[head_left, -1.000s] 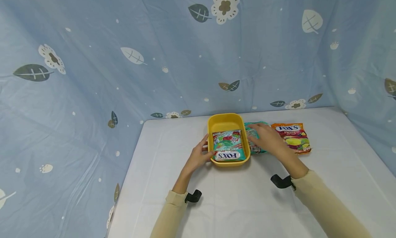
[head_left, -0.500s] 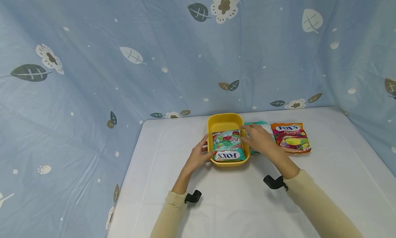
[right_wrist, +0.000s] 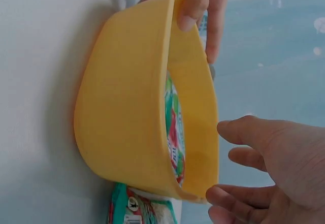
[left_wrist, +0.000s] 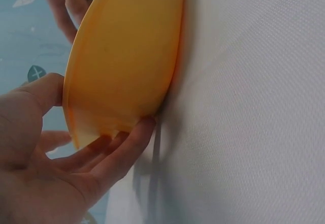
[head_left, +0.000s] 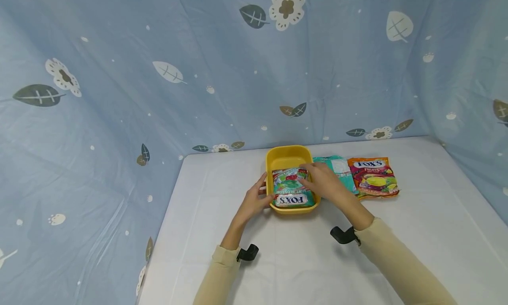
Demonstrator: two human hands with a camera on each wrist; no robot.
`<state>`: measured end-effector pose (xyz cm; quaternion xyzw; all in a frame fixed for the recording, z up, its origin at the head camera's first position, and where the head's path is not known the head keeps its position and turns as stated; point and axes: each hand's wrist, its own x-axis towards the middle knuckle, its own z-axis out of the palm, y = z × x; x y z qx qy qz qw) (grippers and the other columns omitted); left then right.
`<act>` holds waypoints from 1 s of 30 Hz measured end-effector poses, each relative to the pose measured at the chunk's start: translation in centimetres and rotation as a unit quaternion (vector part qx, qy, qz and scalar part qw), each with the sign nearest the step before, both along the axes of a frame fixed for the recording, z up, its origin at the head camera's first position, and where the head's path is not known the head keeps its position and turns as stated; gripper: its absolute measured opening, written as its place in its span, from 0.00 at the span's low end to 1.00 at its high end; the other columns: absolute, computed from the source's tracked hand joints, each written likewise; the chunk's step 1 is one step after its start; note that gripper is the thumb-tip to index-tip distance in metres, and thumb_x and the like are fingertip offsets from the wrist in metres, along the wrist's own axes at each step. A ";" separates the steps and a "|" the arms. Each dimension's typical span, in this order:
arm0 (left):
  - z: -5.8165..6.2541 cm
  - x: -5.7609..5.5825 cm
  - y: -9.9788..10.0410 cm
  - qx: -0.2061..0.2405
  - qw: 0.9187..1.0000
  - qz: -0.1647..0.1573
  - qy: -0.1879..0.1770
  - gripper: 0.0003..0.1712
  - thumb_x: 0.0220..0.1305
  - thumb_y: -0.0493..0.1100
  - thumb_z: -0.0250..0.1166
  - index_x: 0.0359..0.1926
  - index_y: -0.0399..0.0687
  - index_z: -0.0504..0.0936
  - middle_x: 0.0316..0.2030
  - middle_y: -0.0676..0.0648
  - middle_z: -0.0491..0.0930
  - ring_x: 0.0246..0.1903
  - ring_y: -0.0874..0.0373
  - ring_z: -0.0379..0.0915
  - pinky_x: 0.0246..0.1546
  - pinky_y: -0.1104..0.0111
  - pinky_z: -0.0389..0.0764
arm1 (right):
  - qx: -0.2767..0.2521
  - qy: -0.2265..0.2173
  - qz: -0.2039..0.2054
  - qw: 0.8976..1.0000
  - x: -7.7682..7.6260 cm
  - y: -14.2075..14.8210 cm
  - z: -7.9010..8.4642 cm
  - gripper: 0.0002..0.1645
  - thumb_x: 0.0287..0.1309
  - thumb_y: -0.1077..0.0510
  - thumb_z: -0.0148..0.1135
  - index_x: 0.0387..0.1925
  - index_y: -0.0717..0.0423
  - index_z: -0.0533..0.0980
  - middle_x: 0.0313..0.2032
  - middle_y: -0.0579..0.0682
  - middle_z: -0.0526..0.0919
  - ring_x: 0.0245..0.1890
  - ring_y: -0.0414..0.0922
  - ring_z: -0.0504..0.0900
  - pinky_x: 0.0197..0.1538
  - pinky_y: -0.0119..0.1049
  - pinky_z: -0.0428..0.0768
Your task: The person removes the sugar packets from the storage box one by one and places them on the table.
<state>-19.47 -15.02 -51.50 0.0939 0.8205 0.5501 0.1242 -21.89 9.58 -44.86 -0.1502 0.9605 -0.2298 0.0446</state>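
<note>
A yellow plastic tub (head_left: 288, 151) stands on the table with a teal Fox's Mint Blossom candy packet (head_left: 291, 201) lying inside it. My left hand (head_left: 254, 201) grips the tub's left side, its thumb over the rim and its fingers against the outer wall. Over the tub's right rim hangs my right hand (head_left: 323, 179), fingers spread and slightly bent. In the right wrist view nothing sits between those right-hand fingers (right_wrist: 244, 127), which hover by the tub's opening. Whether they touch the packet cannot be made out.
Just right of the tub lies a second teal candy packet (head_left: 342, 169), partly behind my right hand. Beside it is an orange Fox's Fruits candy packet (head_left: 374, 178). A white cloth covers the table (head_left: 293, 261); a blue patterned curtain (head_left: 238, 76) hangs behind and to the left.
My right hand has moved left, from above the second teal packet to above the tub, uncovering more of that packet. My left hand and the tub have stayed put.
</note>
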 end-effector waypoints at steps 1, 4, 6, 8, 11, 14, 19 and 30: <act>0.0 0.0 0.0 -0.001 1.000 0.001 0.000 0.45 0.58 0.44 0.60 0.70 0.62 0.45 0.62 0.41 0.63 0.56 0.45 0.67 0.35 0.68 0.83 | 0.000 0.000 0.000 1.000 0.0 -0.1 -0.1 0.31 0.54 0.46 0.60 0.59 0.50 0.68 0.56 0.60 0.72 0.57 0.58 0.68 0.58 0.58 0.68; 0.1 -0.1 0.0 -0.014 1.000 0.004 0.000 0.45 0.58 0.45 0.61 0.70 0.65 0.45 0.61 0.44 0.64 0.55 0.49 0.68 0.35 0.70 0.82 | 0.006 -0.007 0.000 1.000 -0.1 -0.4 -0.1 0.31 0.54 0.46 0.60 0.59 0.50 0.68 0.55 0.59 0.73 0.57 0.57 0.69 0.59 0.57 0.68; 0.1 -0.1 0.0 -0.019 1.000 0.005 -0.002 0.44 0.58 0.46 0.60 0.70 0.66 0.45 0.61 0.45 0.64 0.54 0.51 0.69 0.34 0.70 0.82 | 0.012 -0.011 0.002 1.000 -0.1 -0.7 -0.1 0.32 0.53 0.46 0.61 0.59 0.50 0.68 0.55 0.58 0.74 0.56 0.57 0.70 0.58 0.57 0.69; 0.1 -0.2 0.0 -0.017 1.000 0.005 -0.005 0.44 0.58 0.46 0.60 0.70 0.67 0.45 0.60 0.46 0.64 0.53 0.52 0.69 0.34 0.70 0.82 | 0.020 -0.013 0.003 1.000 -0.1 -1.0 -0.1 0.33 0.53 0.46 0.60 0.59 0.51 0.68 0.54 0.57 0.74 0.54 0.56 0.71 0.56 0.56 0.70; 0.0 -0.2 0.0 -0.014 1.000 0.005 -0.004 0.44 0.58 0.45 0.60 0.70 0.66 0.45 0.60 0.46 0.65 0.53 0.52 0.69 0.34 0.69 0.83 | 0.036 -0.016 0.000 0.999 -0.1 -1.6 -0.1 0.33 0.53 0.44 0.60 0.60 0.50 0.67 0.55 0.57 0.74 0.54 0.57 0.72 0.55 0.57 0.71; 0.0 -0.1 -0.1 -0.018 1.000 0.010 0.000 0.44 0.58 0.45 0.60 0.70 0.65 0.46 0.59 0.45 0.66 0.53 0.51 0.70 0.35 0.68 0.82 | 0.050 -0.027 -0.001 0.998 0.0 -2.2 0.0 0.35 0.52 0.44 0.61 0.61 0.50 0.66 0.56 0.59 0.72 0.55 0.59 0.71 0.55 0.59 0.70; 0.1 0.1 -0.1 -0.021 1.000 0.011 0.005 0.44 0.58 0.46 0.60 0.70 0.65 0.46 0.59 0.44 0.66 0.53 0.51 0.70 0.36 0.69 0.82 | 0.058 -0.051 -0.006 0.997 0.2 -2.9 0.1 0.38 0.52 0.43 0.61 0.62 0.51 0.64 0.58 0.62 0.70 0.57 0.61 0.69 0.57 0.60 0.68; 0.1 0.1 0.1 -0.019 1.000 0.008 0.007 0.44 0.57 0.44 0.60 0.70 0.63 0.46 0.60 0.44 0.66 0.54 0.48 0.70 0.35 0.68 0.82 | 0.035 -0.078 -0.018 0.996 1.0 -3.7 -0.6 0.38 0.53 0.44 0.60 0.61 0.58 0.63 0.59 0.71 0.64 0.50 0.65 0.73 0.49 0.58 0.75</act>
